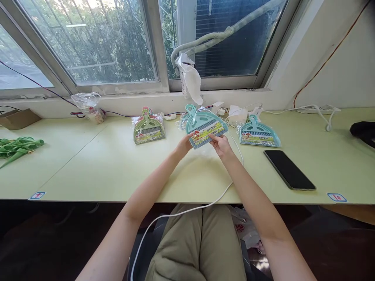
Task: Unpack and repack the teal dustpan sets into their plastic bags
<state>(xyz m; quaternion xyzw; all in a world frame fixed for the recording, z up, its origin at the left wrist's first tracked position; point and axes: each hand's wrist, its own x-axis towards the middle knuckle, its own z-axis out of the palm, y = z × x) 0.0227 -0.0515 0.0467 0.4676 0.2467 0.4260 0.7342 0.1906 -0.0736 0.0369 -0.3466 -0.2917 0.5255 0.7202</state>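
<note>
Between my two hands is a light-blue mini dustpan and brush set (205, 124) with a yellow label, raised above the table and tilted. My left hand (184, 145) grips its lower left edge, and my right hand (219, 143) pinches the lower right edge. Most of the fingers are hidden behind the set. To the left lies a green dustpan set (149, 128) in clear wrap, with a bit of red showing behind its handle. Another light-blue dustpan set (258, 133), wrapped too, lies on the right.
A black phone (289, 169) lies at the right front of the pale yellow table (117, 168). A white cable (187, 210) crosses the front edge to my lap. Green rolled pieces (20, 147), a cardboard box (20, 118) and a plastic bag (89, 107) are at left.
</note>
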